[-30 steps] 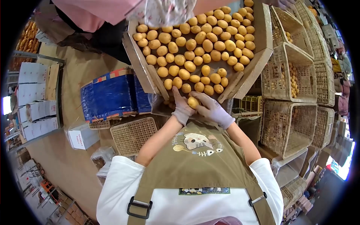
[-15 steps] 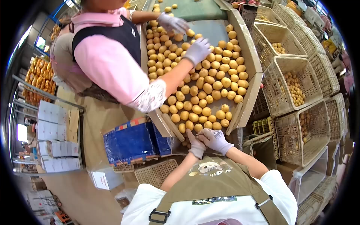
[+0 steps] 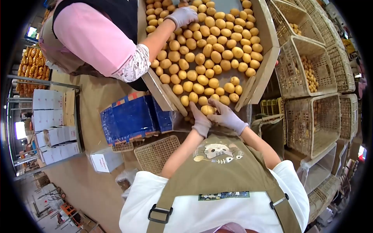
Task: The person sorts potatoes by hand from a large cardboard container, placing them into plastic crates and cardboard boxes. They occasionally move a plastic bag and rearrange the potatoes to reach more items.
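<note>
At the near end of a wooden-sided sorting trough (image 3: 259,79), my gloved hands are close together. A yellow-brown potato (image 3: 207,110) lies between them. My right hand (image 3: 230,117) has its thumb and fingers curved around the potato's right side. My left hand (image 3: 201,121) is beside it on the left, its fingers stretched toward the trough lip; part of its grip is hidden. Many potatoes (image 3: 210,73) cover the trough floor. A co-worker's gloved hand (image 3: 182,17) reaches among them on the far left.
Plastic crates (image 3: 311,124) with potatoes are stacked on the right. A blue box (image 3: 128,118) and a tan basket (image 3: 157,153) are on the left. The co-worker's pink sleeve (image 3: 97,40) leans over the trough's left wall. White cartons (image 3: 48,112) stand farther left.
My view has tilted down, so the trough sits higher. My hands, earlier together at the trough lip, have parted around a potato. The co-worker's near hand has shifted left over the potatoes.
</note>
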A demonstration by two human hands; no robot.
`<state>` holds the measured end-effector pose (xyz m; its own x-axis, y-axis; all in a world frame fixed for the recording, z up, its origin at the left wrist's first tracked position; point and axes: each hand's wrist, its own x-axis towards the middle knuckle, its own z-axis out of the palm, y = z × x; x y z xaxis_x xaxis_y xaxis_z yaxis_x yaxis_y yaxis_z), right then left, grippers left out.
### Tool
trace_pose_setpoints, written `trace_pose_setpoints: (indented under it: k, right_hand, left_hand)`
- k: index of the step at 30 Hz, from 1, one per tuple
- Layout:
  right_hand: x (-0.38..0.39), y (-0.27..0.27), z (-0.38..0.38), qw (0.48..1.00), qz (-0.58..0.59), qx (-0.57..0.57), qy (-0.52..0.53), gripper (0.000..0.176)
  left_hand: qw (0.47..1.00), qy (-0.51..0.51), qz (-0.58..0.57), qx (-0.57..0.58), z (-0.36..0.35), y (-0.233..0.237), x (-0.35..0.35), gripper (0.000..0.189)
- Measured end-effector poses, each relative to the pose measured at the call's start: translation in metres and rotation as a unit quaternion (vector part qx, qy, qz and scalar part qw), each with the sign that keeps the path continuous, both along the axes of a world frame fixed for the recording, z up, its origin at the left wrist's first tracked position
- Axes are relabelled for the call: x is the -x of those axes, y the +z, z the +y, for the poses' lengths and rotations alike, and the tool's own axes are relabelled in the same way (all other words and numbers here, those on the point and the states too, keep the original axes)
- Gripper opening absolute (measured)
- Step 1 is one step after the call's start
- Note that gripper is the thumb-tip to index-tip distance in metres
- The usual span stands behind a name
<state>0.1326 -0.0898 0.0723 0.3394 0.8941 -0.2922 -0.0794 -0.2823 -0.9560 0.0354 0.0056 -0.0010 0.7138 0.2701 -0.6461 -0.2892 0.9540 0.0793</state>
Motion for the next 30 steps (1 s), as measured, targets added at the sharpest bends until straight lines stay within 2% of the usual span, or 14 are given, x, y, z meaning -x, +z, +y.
trace_pose_setpoints:
  k: [4, 6, 10, 11, 13, 14, 16, 18, 19, 20, 21, 24, 28, 30]
  right_hand:
    - [-0.001, 0.028, 0.015, 0.989, -0.127, 0.068, 0.038, 0.071]
    - [-0.001, 0.036, 0.020, 0.984, -0.168, 0.053, 0.039, 0.068]
    - [-0.007, 0.028, -0.002, 0.990, 0.087, -0.088, -0.071, 0.057]
    - [-0.015, 0.032, -0.013, 0.976, 0.179, -0.066, -0.105, 0.055]
    - [-0.027, 0.055, -0.045, 0.898, 0.343, -0.147, -0.231, 0.051]
    - [-0.037, 0.057, -0.066, 0.857, 0.381, -0.210, -0.278, 0.047]
    - [-0.072, 0.065, -0.123, 0.851, 0.290, -0.261, -0.353, 0.050]
    - [-0.098, 0.091, -0.192, 0.788, 0.178, -0.251, -0.533, 0.040]
    - [-0.114, 0.088, -0.237, 0.692, 0.129, -0.277, -0.654, 0.037]
    - [-0.125, 0.084, -0.299, 0.651, 0.112, -0.383, -0.646, 0.042]
    - [-0.127, 0.101, -0.331, 0.516, 0.061, -0.429, -0.739, 0.046]
    - [-0.114, 0.108, -0.375, 0.447, 0.014, -0.432, -0.784, 0.044]
    - [-0.112, 0.090, -0.279, 0.603, 0.061, -0.326, -0.726, 0.039]
    - [-0.112, 0.076, -0.217, 0.678, 0.080, -0.254, -0.685, 0.041]
  left_hand:
    - [0.999, -0.001, 0.044, 0.008, 0.001, 0.015, 0.000, 0.108]
    - [0.995, -0.037, 0.027, -0.084, -0.001, 0.011, 0.008, 0.110]
    - [0.981, -0.009, -0.134, 0.143, 0.011, -0.005, 0.013, 0.104]
    - [0.996, -0.025, -0.076, -0.028, 0.010, -0.003, 0.006, 0.099]
    - [0.992, -0.012, -0.071, -0.108, 0.005, 0.020, -0.005, 0.091]
    - [0.994, 0.015, -0.105, -0.013, 0.008, 0.038, -0.006, 0.088]
    - [0.995, 0.036, -0.042, 0.079, 0.010, 0.036, 0.000, 0.088]
    - [0.991, 0.041, 0.014, 0.130, 0.012, 0.046, -0.002, 0.094]
    - [0.990, 0.027, -0.026, 0.139, 0.017, 0.020, 0.004, 0.101]
    - [0.983, 0.024, -0.031, 0.180, 0.018, 0.023, 0.003, 0.103]
    - [0.974, 0.024, -0.035, 0.221, 0.019, 0.029, 0.003, 0.104]
    - [0.969, 0.019, -0.047, 0.240, 0.022, 0.000, 0.005, 0.107]
    - [0.997, -0.017, -0.071, 0.020, 0.010, 0.020, 0.001, 0.104]
    - [0.995, -0.003, -0.034, 0.093, 0.015, 0.024, 0.007, 0.094]
